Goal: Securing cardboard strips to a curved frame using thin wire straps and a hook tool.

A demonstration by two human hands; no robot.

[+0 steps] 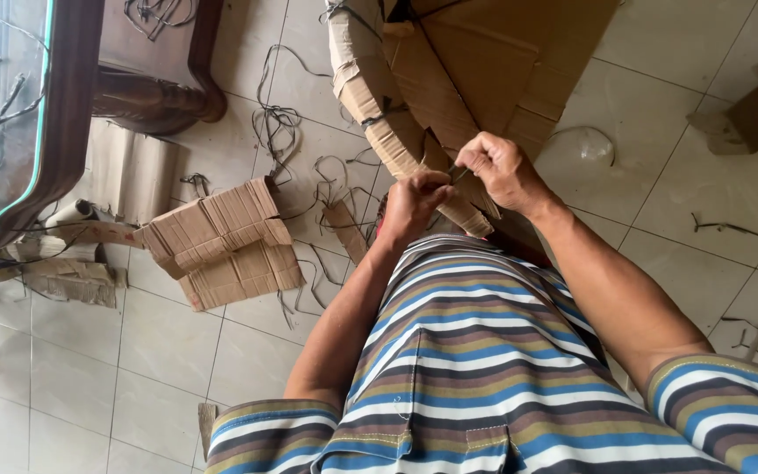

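My left hand (pixel 414 204) and my right hand (pixel 500 167) meet close together in front of my striped shirt (pixel 475 351). Both pinch a thin dark cord (pixel 460 174) stretched between their fingertips. Just beyond the hands stands a large piece of furniture wrapped in corrugated cardboard (pixel 449 79), with a curved cardboard-wrapped part (pixel 370 105) bound by dark cord. The hands are right against the lower end of that wrapped part. What lies under my palms is hidden.
Folded cardboard pieces (pixel 225 241) lie on the pale tiled floor (pixel 133 351) at left, among loose dark cord scraps (pixel 278 123). A dark wooden table with a glass top (pixel 10 114) stands at far left, a carved wooden leg (pixel 155 96) behind it.
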